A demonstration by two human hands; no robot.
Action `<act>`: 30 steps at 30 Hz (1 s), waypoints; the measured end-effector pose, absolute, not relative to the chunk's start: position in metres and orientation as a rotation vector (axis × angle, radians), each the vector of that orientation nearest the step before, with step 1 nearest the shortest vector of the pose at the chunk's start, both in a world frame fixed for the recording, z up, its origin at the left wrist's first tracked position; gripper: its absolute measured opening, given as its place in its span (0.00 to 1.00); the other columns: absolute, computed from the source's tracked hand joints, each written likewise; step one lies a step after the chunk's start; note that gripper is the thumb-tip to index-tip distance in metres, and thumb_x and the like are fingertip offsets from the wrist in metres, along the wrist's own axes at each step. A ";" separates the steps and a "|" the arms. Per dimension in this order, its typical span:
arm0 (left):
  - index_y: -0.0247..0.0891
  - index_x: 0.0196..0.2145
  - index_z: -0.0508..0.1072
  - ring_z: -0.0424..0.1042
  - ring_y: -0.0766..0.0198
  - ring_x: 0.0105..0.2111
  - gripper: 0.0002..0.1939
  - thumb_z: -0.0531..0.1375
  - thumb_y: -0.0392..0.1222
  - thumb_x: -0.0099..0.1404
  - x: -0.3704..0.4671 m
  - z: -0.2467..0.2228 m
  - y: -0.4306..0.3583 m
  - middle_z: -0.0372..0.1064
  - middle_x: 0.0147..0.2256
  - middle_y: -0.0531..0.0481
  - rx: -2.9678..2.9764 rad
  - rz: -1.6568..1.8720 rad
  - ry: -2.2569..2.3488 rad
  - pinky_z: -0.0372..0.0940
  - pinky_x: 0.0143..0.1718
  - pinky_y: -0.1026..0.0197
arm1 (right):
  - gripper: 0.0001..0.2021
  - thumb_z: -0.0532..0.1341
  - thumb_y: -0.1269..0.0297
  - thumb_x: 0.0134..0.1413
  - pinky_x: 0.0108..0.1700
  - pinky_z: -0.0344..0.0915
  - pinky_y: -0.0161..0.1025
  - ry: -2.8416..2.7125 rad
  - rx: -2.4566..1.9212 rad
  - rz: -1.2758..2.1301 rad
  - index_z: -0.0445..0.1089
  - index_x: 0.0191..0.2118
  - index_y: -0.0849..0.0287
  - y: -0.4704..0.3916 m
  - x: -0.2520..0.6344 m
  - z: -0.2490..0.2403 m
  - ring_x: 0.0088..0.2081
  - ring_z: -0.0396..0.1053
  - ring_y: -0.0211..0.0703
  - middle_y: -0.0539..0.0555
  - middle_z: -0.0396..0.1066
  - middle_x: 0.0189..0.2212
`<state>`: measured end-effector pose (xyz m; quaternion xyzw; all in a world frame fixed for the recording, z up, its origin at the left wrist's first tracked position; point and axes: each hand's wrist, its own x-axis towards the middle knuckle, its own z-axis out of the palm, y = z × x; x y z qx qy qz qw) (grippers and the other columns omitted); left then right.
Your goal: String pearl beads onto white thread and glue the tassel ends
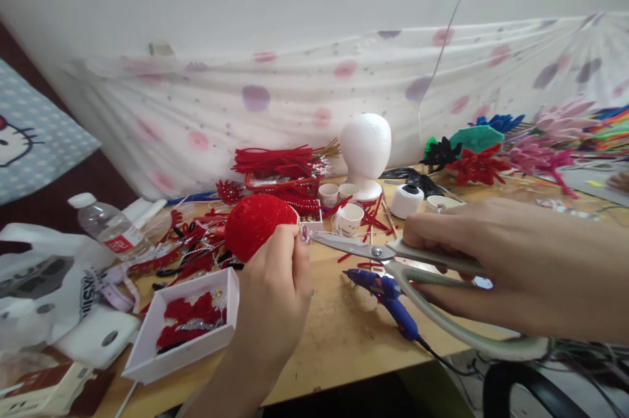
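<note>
Red rounded fuzzy piece (258, 225) above wooden table (339, 352), pinched at edge by left hand (278, 280), fingers closed. Right hand (496, 261) curled through handles of beige-handled metal scissors (376, 251), tips beside left fingertips. Blue glue gun (388, 297) below.

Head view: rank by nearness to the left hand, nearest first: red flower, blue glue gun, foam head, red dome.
1. Red dome: against the left hand.
2. Blue glue gun: right of it.
3. Foam head: back, centre.
4. Red flower: back, far right.
</note>
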<state>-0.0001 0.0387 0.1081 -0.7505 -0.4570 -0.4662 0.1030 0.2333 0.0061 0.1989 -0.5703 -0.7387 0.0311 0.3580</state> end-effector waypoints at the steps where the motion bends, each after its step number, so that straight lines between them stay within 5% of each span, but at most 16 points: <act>1: 0.41 0.35 0.67 0.68 0.65 0.22 0.08 0.51 0.34 0.72 0.000 0.108 0.039 0.69 0.25 0.55 -2.214 -1.373 -1.341 0.62 0.27 0.63 | 0.12 0.73 0.54 0.36 0.19 0.49 0.38 -2.149 -1.444 0.069 0.70 0.22 0.49 0.005 0.234 0.199 0.15 0.59 0.38 0.45 0.66 0.14; 3: 0.40 0.35 0.67 0.68 0.65 0.21 0.08 0.52 0.34 0.72 0.001 0.107 0.039 0.70 0.25 0.55 -2.210 -1.369 -1.327 0.62 0.27 0.64 | 0.04 0.64 0.58 0.52 0.19 0.47 0.40 -2.540 -1.362 -0.026 0.72 0.30 0.49 0.004 0.235 0.201 0.16 0.60 0.41 0.46 0.67 0.17; 6: 0.39 0.36 0.68 0.68 0.66 0.21 0.07 0.52 0.33 0.71 0.002 0.105 0.039 0.70 0.25 0.55 -2.203 -1.370 -1.307 0.63 0.27 0.64 | 0.04 0.60 0.59 0.59 0.19 0.49 0.41 -2.635 -1.314 -0.193 0.69 0.33 0.50 0.002 0.238 0.202 0.17 0.63 0.44 0.47 0.68 0.19; 23: 0.37 0.34 0.68 0.67 0.66 0.21 0.08 0.52 0.32 0.71 0.006 0.106 0.039 0.67 0.23 0.55 -2.208 -1.359 -1.298 0.60 0.26 0.64 | 0.08 0.63 0.61 0.60 0.18 0.45 0.42 -2.660 -1.191 -0.346 0.62 0.31 0.47 0.003 0.243 0.199 0.14 0.56 0.44 0.45 0.62 0.16; 30: 0.37 0.32 0.67 0.66 0.66 0.21 0.10 0.52 0.32 0.71 0.006 0.106 0.042 0.65 0.23 0.55 -2.210 -1.373 -1.268 0.58 0.26 0.63 | 0.07 0.63 0.63 0.58 0.18 0.50 0.41 -2.678 -1.222 -0.223 0.64 0.33 0.49 0.005 0.241 0.200 0.16 0.62 0.44 0.46 0.67 0.19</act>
